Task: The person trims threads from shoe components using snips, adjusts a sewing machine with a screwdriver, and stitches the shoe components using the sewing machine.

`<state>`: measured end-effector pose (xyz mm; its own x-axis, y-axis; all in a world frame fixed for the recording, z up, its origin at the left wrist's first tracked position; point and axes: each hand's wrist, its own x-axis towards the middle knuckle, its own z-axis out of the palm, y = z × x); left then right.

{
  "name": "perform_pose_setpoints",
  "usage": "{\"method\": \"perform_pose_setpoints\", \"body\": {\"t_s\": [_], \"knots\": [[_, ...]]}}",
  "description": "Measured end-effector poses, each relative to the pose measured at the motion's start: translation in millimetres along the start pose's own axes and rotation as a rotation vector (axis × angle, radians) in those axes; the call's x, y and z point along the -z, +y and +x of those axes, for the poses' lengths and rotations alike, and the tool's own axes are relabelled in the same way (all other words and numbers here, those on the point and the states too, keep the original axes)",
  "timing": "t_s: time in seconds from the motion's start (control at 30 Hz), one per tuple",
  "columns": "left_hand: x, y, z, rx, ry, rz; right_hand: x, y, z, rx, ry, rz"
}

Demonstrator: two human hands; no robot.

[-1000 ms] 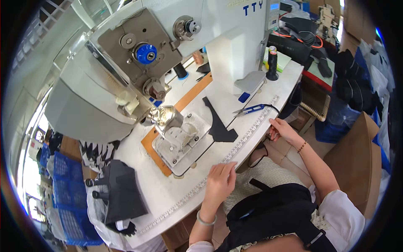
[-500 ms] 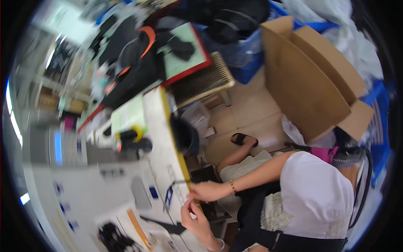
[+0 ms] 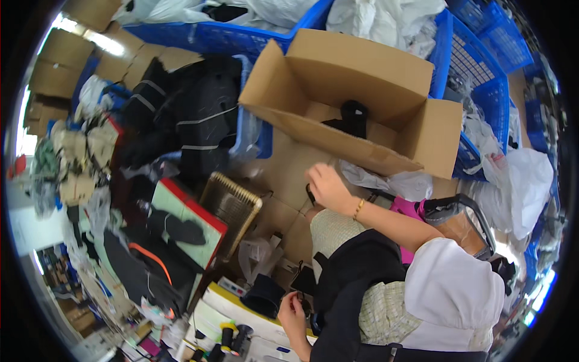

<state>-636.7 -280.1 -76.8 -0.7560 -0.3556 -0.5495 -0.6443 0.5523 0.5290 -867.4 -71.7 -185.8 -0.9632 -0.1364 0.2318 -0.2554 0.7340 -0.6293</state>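
A seated person in a white top and dark apron twisted away from the worktable, seen from above. Nearest the camera, the left hand [image 3: 294,312] rested at the table edge [image 3: 241,311], fingers curled around a small dark piece [image 3: 304,304]; how firmly it gripped could not be told. Just beside it on the yellow-edged table lay a dark cap-shaped piece [image 3: 263,294], with dark bottles [image 3: 232,338] a little nearer the lower rim.

Farther out, the right hand [image 3: 326,186], a bead bracelet [image 3: 359,209] at its wrist, reached toward the floor with fingers loosely bent. A thin dark strip [image 3: 310,195] showed at its palm side, apparently pinched there, though the grip was partly hidden. The hand hovered just short of the near wall of an open cardboard box [image 3: 362,102], not touching it.

Inside the box lay a black piece [image 3: 353,117] against the far flap. Beside the person's knee sat a woven basket [image 3: 230,202] and a red-rimmed tray [image 3: 187,226] bearing dark cut shapes. Beyond, black garments [image 3: 193,108] were heaped against blue crates [image 3: 476,78] stuffed with white bags [image 3: 386,18]. Brown cartons [image 3: 66,66] were stacked at the far left.
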Motion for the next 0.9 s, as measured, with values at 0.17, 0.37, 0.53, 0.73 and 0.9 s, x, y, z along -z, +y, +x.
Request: {"method": "perform_pose_setpoints", "body": {"t_s": [0.17, 0.37, 0.53, 0.73, 0.9], "knots": [[-5.0, 66.3, 84.5, -0.167, -0.134, 0.059, 51.2, 64.3, 74.9, -0.278, 0.072, 0.004], [-41.6, 111.9, 191.4, 0.067, -0.284, -0.003, 33.6, 279.2, 106.1, -0.680, -0.482, -0.271], [-85.5, 134.4, 301.5, -0.225, -0.404, 0.111, -81.1, 448.2, 91.1, -0.829, -0.611, -0.405], [-96.7, 161.5, 373.8, -0.136, -0.379, 0.072, -174.8, 534.0, 55.4, -1.131, -0.689, -0.416], [-90.1, 199.9, 382.3, -0.196, -0.444, 0.112, -153.6, 489.7, 58.6, -0.924, -0.660, -0.490]]}}
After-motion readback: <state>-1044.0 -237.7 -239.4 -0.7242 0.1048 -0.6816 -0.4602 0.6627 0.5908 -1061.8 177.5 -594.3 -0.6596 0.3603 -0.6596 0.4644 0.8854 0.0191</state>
